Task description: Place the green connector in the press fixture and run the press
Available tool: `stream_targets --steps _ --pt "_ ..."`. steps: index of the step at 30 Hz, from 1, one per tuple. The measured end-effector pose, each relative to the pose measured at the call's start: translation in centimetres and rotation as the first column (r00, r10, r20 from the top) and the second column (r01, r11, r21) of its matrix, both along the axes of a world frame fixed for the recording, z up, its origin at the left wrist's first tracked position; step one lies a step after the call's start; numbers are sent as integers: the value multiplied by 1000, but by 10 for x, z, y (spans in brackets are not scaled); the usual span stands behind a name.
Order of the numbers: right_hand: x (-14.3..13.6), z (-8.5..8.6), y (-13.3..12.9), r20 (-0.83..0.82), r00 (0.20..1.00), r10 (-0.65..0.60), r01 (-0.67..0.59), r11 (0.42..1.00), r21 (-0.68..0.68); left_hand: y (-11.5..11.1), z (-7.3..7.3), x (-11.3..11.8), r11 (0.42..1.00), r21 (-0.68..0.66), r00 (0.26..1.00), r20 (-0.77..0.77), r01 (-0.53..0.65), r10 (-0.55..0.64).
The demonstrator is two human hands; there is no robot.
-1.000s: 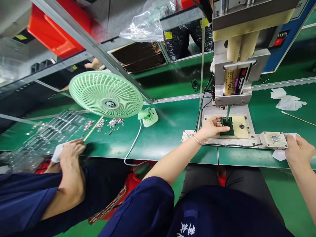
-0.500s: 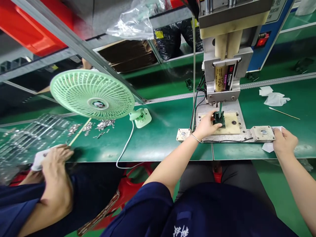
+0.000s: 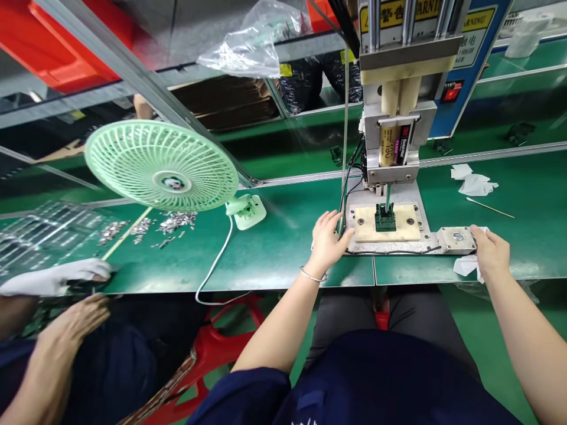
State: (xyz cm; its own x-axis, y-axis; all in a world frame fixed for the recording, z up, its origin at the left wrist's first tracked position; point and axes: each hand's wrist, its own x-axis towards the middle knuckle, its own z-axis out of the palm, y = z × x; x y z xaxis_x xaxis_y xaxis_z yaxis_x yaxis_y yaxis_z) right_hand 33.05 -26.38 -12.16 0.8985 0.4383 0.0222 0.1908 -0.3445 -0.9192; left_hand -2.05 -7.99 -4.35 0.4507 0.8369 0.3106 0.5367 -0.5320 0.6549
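My left hand [image 3: 328,239] is open, fingers spread, over the left end of the press's base, where it hides the left button box. My right hand [image 3: 491,251] is closed around a white tissue [image 3: 465,265] against the side of the right button box [image 3: 457,239]. Between my hands, a dark green electronic part [image 3: 385,219] sits on a cream fixture plate [image 3: 364,232], and neither hand touches it. A thin nozzle [image 3: 388,198] comes down onto its top from the glue dispensing press, which holds a Scotch-Weld cartridge [image 3: 394,144].
A green fan [image 3: 163,165] stands on the bench to the left, its cable hanging over the front edge. Farther left, a co-worker's gloved hand [image 3: 66,276] is near small metal parts [image 3: 177,222]. Tissues [image 3: 478,184] and a cotton swab [image 3: 489,207] lie to the right.
My left hand has let go of the green part and moved left to the button box. My right hand stays at the right box. The co-worker's hands have moved.
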Motion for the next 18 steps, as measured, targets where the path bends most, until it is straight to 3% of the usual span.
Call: stream_targets --steps 1,3,5,7,12,18 --pt "-4 4 2 -29 999 18 -18 1000 6 3 -2 -11 997 -11 997 12 -78 78" --pt "-10 11 6 -65 996 59 -59 998 6 7 -8 -31 966 -188 981 45 -180 191" --pt "-14 16 8 -77 992 102 -103 995 1 9 -17 -45 885 -438 965 121 -159 233" --pt "-16 18 8 -78 988 133 -134 991 1 7 -26 -51 817 -572 936 240 -78 257" --pt "-18 17 7 22 987 156 -156 987 -29 2 -36 -42 805 -593 876 375 -24 302" --pt "-20 3 11 198 976 93 -91 996 -16 9 -46 -34 825 -561 816 443 -70 371"
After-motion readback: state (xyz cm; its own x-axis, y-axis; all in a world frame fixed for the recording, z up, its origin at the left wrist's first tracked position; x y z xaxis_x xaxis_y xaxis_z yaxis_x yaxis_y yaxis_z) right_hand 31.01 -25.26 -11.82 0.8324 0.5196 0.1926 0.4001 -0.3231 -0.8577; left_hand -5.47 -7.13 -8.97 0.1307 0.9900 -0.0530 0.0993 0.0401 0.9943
